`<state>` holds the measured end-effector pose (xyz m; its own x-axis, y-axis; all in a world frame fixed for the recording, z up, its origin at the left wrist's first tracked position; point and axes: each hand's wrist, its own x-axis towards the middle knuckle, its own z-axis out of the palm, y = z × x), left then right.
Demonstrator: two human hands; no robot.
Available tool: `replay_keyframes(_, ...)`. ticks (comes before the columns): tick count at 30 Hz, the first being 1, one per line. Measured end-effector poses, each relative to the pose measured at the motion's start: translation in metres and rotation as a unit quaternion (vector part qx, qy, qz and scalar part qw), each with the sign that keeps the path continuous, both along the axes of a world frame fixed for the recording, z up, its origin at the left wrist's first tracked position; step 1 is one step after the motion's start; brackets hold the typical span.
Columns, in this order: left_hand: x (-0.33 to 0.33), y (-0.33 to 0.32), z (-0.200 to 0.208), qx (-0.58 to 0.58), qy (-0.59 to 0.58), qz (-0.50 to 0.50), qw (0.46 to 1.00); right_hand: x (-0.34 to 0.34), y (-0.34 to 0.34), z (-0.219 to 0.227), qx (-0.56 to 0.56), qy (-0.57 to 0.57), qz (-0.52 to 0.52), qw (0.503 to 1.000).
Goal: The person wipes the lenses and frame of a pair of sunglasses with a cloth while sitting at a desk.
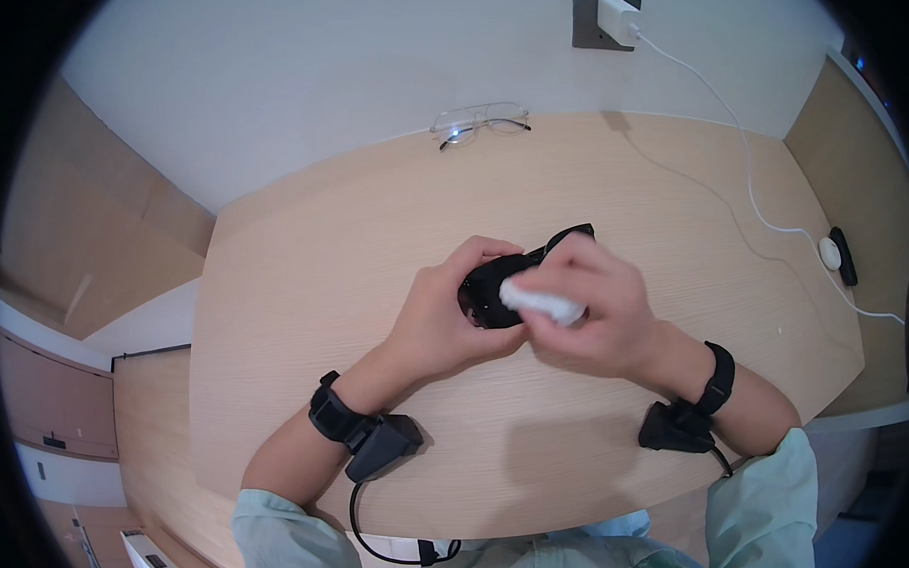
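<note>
- Left hand (439, 316): curled, fingers and thumb pinching the black object's near and far edges.
- Spectacles (481, 126): thin-rimmed, clear-lensed, beyond the hands on the wood-grained table (326, 239).
- Black object (486, 285): glossy, curved, between the hands.
- White wad (546, 305): rounded, blurred, against the object, under the right fingers.
- Right hand (606, 307): bent, pinching the wad.
- Cable (751, 174): smooth, white, beyond the right hand.

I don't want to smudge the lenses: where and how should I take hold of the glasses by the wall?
Probably pinch the glasses by their thin bridge, from above and the near side: it sits between the two clear lenses, and the wall rises close behind.
</note>
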<state>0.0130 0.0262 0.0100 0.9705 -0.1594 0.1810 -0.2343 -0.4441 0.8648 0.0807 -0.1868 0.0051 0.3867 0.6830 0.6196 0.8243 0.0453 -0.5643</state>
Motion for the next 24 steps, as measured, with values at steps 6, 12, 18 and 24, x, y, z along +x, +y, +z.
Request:
replay_keyframes(6, 0.001, -0.003, -0.003, -0.018, 0.008, 0.021, 1.000, 0.004, 0.002, -0.002, 0.034, 0.086, -0.111, 0.990)
replay_keyframes(12, 0.001, -0.006, -0.001, 0.008, 0.000, 0.025, 1.000, 0.000, 0.013, -0.007, 0.021, 0.050, -0.072, 0.996)
replay_keyframes(18, 0.004, -0.007, -0.007, 0.026, -0.043, 0.021, 0.999, -0.007, 0.016, -0.004, -0.013, 0.022, -0.039, 0.999)
replay_keyframes(24, 0.003, -0.003, -0.007, 0.028, -0.039, 0.005, 0.999, -0.006, 0.013, -0.009, -0.023, -0.027, -0.005, 0.999)
